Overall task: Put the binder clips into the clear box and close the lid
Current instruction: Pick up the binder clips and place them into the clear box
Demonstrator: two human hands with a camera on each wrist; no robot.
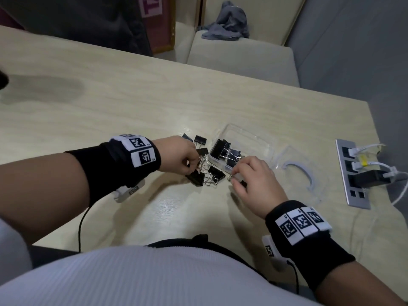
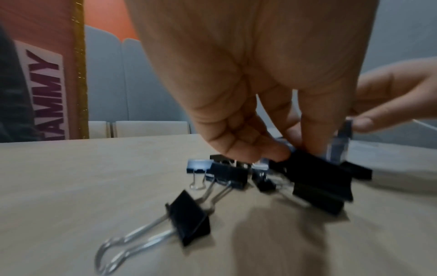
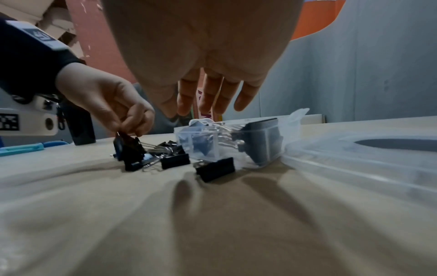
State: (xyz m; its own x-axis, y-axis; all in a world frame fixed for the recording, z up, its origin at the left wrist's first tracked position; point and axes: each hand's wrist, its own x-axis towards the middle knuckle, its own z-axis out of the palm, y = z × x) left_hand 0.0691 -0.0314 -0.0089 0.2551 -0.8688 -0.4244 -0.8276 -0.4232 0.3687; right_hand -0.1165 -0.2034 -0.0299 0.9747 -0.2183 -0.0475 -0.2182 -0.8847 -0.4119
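Note:
Several black binder clips (image 1: pixel 215 172) lie in a loose heap on the wooden table. My left hand (image 1: pixel 194 166) pinches one large clip (image 2: pixel 321 179) at the heap's left side, and it still touches the table. The clear box (image 1: pixel 247 140) stands just right of the heap with several clips (image 1: pixel 223 149) inside. Its lid (image 1: pixel 304 173) lies flat to the right. My right hand (image 3: pixel 208 106) hovers with straight fingers over a small clip (image 3: pixel 215 169) in front of the box, holding nothing.
A metal socket strip (image 1: pixel 353 173) with plugs and white cables is set into the table at the right. A blue pen (image 3: pixel 23 148) lies at the far left. Behind the table stands a cream chair (image 1: pixel 238 56) with a grey cloth.

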